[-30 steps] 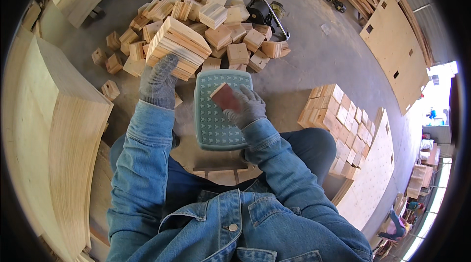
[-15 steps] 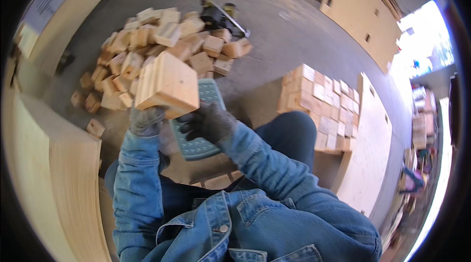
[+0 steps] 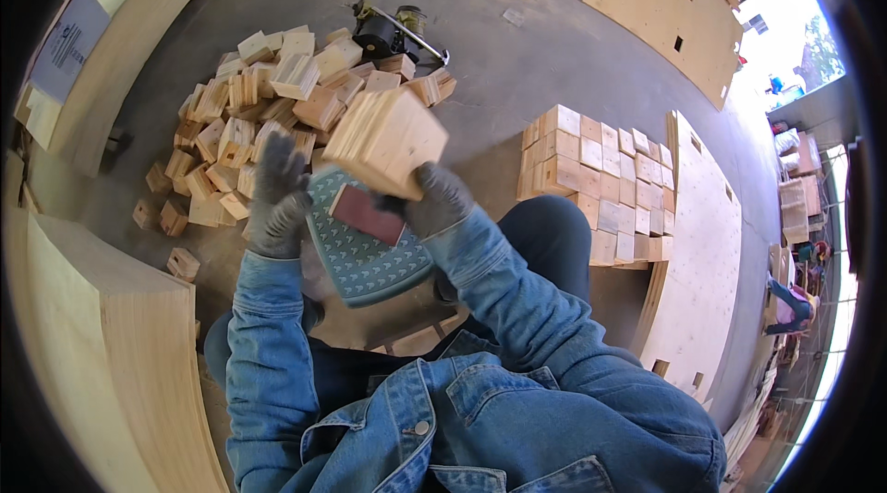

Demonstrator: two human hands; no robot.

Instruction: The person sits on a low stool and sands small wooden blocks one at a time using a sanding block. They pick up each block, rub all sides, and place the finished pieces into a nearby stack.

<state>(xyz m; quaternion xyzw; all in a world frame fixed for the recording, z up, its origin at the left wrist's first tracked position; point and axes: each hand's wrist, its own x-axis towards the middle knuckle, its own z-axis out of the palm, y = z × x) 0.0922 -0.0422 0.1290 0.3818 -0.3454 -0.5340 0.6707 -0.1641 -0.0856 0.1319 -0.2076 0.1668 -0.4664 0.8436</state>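
Note:
My right hand [image 3: 442, 201], in a dark glove, grips a pale wooden block [image 3: 393, 140] made of stacked layers, holding it tilted above a grey-blue plastic stool [image 3: 356, 276]. Just left of the stool my gloved left hand [image 3: 280, 199] is raised with its fingers apart, holding nothing. On the textured stool top lies a flat maroon rectangular piece [image 3: 368, 214] that looks like a sanding block. Part of it is hidden by the fingers of my right hand.
Beyond the stool is a loose heap of wooden blocks [image 3: 236, 137], with a black-and-yellow tool [image 3: 393, 31] behind it. Neatly stacked blocks [image 3: 601, 179] stand at right beside a plywood panel [image 3: 693, 262]. A thick plywood stack [image 3: 148, 345] is close on my left.
The wooden block has moved right, and my left hand has come off it and opened. My right hand now holds it alone. The maroon piece on the stool has come into view.

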